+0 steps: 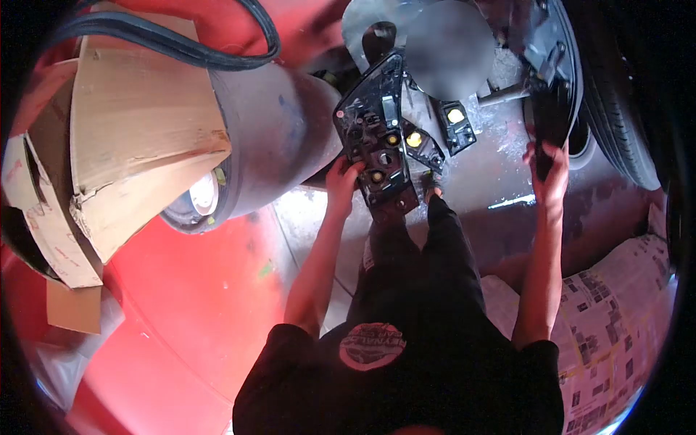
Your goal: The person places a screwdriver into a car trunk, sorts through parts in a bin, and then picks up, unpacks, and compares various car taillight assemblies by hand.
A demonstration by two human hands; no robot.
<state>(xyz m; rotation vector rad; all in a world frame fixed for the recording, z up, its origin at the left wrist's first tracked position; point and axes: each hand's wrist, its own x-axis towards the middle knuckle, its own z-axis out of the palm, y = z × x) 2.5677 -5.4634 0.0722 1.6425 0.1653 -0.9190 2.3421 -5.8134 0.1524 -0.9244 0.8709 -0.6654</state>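
Observation:
My left hand (343,183) is closed on the lower left edge of a black car lamp housing (373,134), whose back has round sockets and wiring. My right hand (551,174), off to the right, has its fingers curled round the lower end of a long black car part (554,119). That part reaches up toward the top right, and its exact kind is hard to make out. Between my hands, lower down, lies a smaller black lamp piece (457,127) with a yellow cap. Another dark piece with a yellow cap (414,139) shows beside the housing.
A large cardboard box (141,138) rests on the left beside a grey drum (268,138). Black rubber trim (174,51) loops above it. A tyre (616,109) stands at the right. Paper-covered bulk (609,319) lies lower right, and a red panel (196,312) lower left.

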